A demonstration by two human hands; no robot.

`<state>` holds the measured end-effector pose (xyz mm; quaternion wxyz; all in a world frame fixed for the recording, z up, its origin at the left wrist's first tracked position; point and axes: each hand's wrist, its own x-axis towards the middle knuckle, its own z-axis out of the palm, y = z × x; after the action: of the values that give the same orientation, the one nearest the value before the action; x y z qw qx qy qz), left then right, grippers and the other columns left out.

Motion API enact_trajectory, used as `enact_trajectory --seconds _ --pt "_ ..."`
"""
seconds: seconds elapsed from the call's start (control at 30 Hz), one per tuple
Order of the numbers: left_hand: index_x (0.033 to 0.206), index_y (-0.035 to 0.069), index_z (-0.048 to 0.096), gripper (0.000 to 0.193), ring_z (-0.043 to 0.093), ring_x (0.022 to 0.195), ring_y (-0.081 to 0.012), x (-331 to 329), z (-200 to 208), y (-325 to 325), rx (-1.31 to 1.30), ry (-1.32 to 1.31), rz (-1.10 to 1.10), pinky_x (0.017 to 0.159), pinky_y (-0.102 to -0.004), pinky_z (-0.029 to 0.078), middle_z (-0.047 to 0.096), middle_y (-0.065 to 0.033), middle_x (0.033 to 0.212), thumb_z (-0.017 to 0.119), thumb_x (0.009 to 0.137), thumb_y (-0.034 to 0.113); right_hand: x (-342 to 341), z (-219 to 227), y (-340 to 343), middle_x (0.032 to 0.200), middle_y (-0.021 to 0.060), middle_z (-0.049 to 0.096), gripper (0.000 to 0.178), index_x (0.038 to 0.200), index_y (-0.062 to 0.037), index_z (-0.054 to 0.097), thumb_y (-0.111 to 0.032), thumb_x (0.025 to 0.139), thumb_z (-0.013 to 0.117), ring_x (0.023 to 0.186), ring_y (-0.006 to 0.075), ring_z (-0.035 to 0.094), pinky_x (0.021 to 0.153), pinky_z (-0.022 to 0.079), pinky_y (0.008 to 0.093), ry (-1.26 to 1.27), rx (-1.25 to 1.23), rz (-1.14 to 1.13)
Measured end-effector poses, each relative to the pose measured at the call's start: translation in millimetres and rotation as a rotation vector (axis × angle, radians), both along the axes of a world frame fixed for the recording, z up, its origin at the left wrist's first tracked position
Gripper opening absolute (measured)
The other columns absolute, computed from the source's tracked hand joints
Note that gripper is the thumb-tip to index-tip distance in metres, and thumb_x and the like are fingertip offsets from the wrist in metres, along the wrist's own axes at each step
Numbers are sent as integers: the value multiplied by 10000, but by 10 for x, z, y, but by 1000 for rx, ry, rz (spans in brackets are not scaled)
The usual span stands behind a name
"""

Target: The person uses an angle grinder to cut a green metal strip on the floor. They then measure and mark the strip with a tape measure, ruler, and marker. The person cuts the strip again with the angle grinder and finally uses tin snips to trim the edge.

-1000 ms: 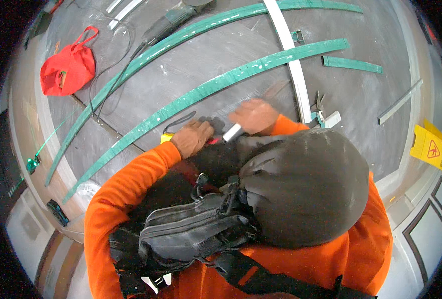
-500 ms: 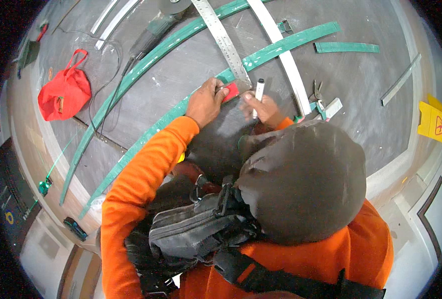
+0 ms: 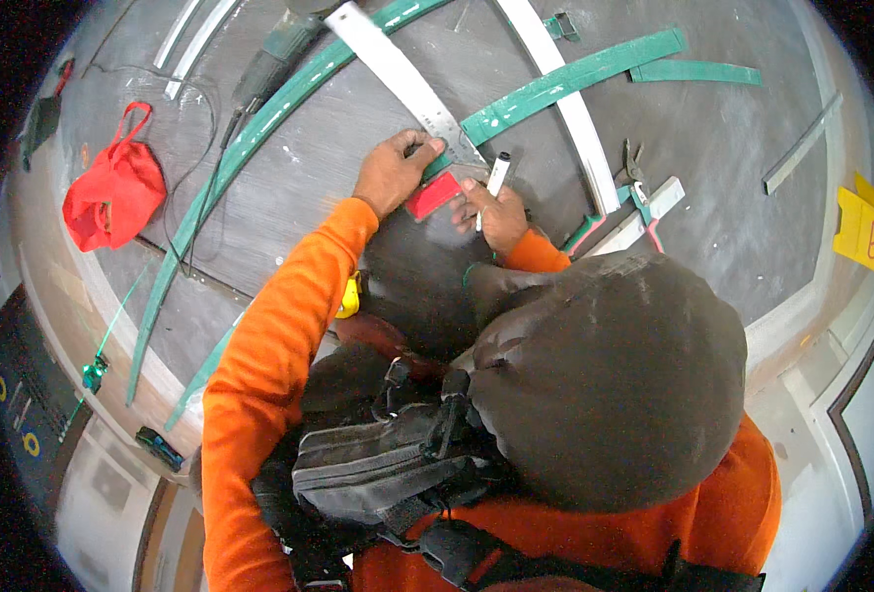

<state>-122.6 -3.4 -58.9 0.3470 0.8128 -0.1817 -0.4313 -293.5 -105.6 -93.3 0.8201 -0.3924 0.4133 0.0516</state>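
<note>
My left hand (image 3: 393, 176) is closed at the lower end of a metal square, its thumb pressed near the corner. The square's long blade (image 3: 398, 71) slants up to the left across a curved green strip (image 3: 565, 84), and a red stock (image 3: 434, 195) sits at its lower end, just below my hand. Between the fingers of my right hand (image 3: 499, 215) stands a white marker (image 3: 493, 187) with its black end up. That hand is close to the square's corner; its fingertips are near the red stock. My left fingers partly hide the green strip.
An angle grinder (image 3: 277, 61) lies beside a longer green strip (image 3: 259, 136) at upper left, near a red bag (image 3: 116, 197). A white strip (image 3: 560, 99), a short green piece (image 3: 698, 71) and pliers (image 3: 634, 163) are to the right. A yellow tape measure (image 3: 349, 296) is below my left forearm.
The square has swung, its far end moving left, and its red stock has shifted down and left. My left hand has moved slightly up and left; my right hand still holds the marker.
</note>
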Motion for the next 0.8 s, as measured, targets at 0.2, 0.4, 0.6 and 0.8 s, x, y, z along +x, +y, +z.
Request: enact_trajectory --seconds 0.2,0.4,0.6,0.8 --pt "1038 -22 706 436 671 860 -243 68 46 -230 13 80 -24 819 -364 492 718 -170 936 615 929 391 -33 12 -47 830 98 678 348 1085 -16 608 -340 960 588 633 170 639 507 509 295 -16 -48 29" --pt "1019 -29 714 428 648 804 -174 117 -120 -170 -48 196 26 778 -323 504 718 -117 907 643 926 383 -19 45 7 836 93 676 366 1115 -22 607 -353 958 592 641 164 639 524 507 285 -32 -37 36" --pt "1026 -36 714 401 640 824 -174 113 -156 -218 -38 249 55 806 -315 496 722 -119 925 642 932 347 -43 32 -14 849 99 677 372 1115 -22 611 -359 958 593 657 170 642 535 507 289 -52 -46 13" --pt "1004 -24 716 421 644 778 -164 96 -46 -241 -87 231 40 763 -311 504 718 -109 892 645 925 384 -51 -4 -47 854 111 685 357 1129 -17 613 -333 966 578 658 185 648 547 515 304 -54 -57 47"
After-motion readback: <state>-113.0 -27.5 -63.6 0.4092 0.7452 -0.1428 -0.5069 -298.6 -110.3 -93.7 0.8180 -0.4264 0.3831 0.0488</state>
